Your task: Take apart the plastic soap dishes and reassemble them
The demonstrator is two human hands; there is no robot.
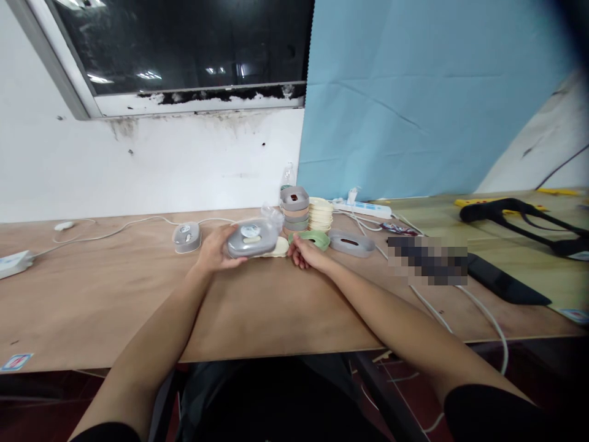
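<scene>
My left hand point(218, 250) grips a grey rounded plastic dish point(239, 245) by its left end, tilted up above the table. A round pale label point(251, 229) and a light slot show on that dish. Clear plastic wrap point(272, 216) sticks out at its upper right. My right hand point(307, 253) is closed, fingers curled, just right of the held dish; whatever it pinches, if anything, is hidden. Behind it lies a green oval dish point(321, 238), partly covered by the hand. A cream piece point(278, 247) rests on the table between the hands.
Stacked grey and tan dishes point(294, 199) and a cream stack point(321, 213) stand behind. A grey oval dish point(352, 244) lies at right, a labelled grey one point(187, 237) at left. A power strip point(365, 209), cables, a black flat object point(506, 279) and a black frame point(529, 215) lie around.
</scene>
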